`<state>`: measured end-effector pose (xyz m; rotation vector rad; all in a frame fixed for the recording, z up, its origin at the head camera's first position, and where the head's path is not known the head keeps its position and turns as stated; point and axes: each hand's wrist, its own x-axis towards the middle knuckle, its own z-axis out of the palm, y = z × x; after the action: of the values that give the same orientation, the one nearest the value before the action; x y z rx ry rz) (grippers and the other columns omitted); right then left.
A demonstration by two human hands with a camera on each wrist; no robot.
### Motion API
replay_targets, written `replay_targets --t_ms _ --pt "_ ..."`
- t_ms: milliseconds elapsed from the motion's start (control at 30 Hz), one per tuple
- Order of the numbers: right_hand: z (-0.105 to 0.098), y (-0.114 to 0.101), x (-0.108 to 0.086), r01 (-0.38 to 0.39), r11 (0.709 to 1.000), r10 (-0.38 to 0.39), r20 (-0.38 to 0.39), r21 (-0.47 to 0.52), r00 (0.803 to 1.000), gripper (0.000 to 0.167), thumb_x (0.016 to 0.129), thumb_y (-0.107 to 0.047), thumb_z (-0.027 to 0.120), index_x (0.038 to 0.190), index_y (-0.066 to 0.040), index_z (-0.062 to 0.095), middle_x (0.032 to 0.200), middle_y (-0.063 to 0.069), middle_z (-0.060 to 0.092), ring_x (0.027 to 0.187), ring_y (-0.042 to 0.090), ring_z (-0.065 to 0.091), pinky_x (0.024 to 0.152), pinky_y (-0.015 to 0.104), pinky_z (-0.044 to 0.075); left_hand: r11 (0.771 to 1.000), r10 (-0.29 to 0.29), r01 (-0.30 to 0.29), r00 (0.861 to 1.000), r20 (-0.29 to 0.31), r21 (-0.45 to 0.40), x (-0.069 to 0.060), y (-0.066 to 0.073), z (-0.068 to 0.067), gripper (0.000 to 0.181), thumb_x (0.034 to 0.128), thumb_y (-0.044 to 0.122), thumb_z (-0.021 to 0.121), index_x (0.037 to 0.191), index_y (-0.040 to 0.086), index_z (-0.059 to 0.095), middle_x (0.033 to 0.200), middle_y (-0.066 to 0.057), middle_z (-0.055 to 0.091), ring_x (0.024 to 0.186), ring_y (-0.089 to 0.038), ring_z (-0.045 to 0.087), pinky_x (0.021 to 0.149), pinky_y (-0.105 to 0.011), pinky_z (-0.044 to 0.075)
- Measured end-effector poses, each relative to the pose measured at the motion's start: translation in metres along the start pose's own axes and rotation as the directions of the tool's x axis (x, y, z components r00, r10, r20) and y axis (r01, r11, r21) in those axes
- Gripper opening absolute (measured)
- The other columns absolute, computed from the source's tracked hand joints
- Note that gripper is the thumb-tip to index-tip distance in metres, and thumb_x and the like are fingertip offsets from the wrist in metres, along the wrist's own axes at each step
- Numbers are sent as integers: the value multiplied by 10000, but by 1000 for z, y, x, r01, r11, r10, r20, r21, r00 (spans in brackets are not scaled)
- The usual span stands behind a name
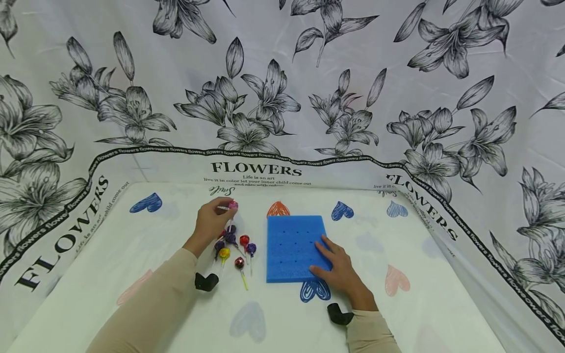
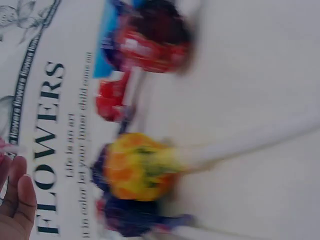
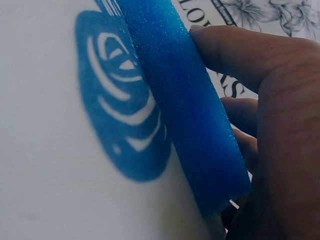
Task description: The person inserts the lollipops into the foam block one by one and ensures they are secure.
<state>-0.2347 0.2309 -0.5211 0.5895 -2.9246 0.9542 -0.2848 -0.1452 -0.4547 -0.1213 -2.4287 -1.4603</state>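
Note:
My left hand (image 1: 209,221) pinches a pink-wrapped lollipop (image 1: 233,205) just above a loose cluster of lollipops. In the left wrist view, fingertips (image 2: 26,192) and a bit of the pink wrapper show at the left edge. Below lie a yellow lollipop (image 1: 224,253), a red one (image 1: 244,240), a dark red one (image 1: 239,263) and several purple ones. My right hand (image 1: 339,268) rests with spread fingers on the right side of a blue foam block (image 1: 289,233) dotted with small holes. The right wrist view shows the thumb (image 3: 230,47) touching its top edge.
The white tabletop cloth (image 1: 176,314) is printed with hearts. A flower-patterned curtain (image 1: 304,132) rises behind and at both sides. Black wrist mounts (image 1: 206,282) sit at both sleeves, the left one close to the lollipop sticks.

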Motion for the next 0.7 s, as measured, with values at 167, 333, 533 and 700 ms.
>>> replay_targets --t_ms 167,333,533,700 --pt "-1 -1 0 -3 1000 3 2 2 1000 749 857 -507 660 1477 -164 417 1577 46 223 1403 406 184 1024 686 245 981 98 -107 993 -61 -162 5 32 -10 380 913 67 669 1282 19 597 1095 -162 626 852 -218 650 633 -177 506" --pt "-1 -1 -1 -14 1000 14 12 13 1000 759 858 -519 652 1484 -168 405 1580 44 212 1406 407 168 1027 689 233 947 213 -224 974 -74 -231 -2 78 -18 383 889 -60 640 1266 -85 576 1081 -248 629 866 -219 657 733 -172 528" --pt "0 -1 -2 -9 1000 9 16 22 1000 765 863 -529 640 1489 -166 393 1585 35 197 1412 392 157 1041 681 208 908 296 -306 952 -78 -286 -11 116 -20 329 854 -119 650 1179 -131 599 1059 -277 637 919 -369 638 784 -210 534" --pt "0 -2 -2 -15 1000 15 17 18 1000 764 863 -539 635 1491 -176 393 1584 30 198 1411 393 160 1035 684 220 881 334 -339 940 -75 -331 -14 130 -18 321 832 -138 662 1147 -138 599 1062 -263 635 927 -330 645 814 -257 538"
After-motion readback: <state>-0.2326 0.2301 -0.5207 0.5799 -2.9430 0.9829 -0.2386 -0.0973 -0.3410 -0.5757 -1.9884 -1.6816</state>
